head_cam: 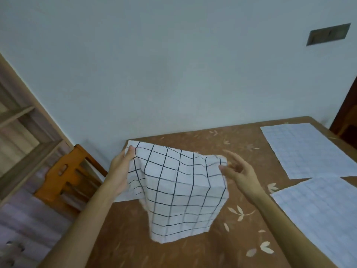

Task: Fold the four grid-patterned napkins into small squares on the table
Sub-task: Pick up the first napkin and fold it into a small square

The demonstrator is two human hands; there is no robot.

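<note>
A white napkin with a bold black grid [177,192] hangs in the air over the brown table [123,242], draped and creased. My left hand [120,167] pinches its upper left corner between thumb and fingers. My right hand [238,171] pinches the upper right corner with its thumb, while the other fingers are spread straight. Two more napkins with a fine pale grid lie flat on the right: one at the far right [307,149], one nearer [324,209]. A further white cloth edge [125,197] shows under my left wrist.
An orange wooden chair [65,175] stands at the table's left side. A wooden shelf unit [25,132] stands at far left. A pale wall runs behind the table, with a switch plate [328,33] at upper right. The tabletop bears a leaf pattern.
</note>
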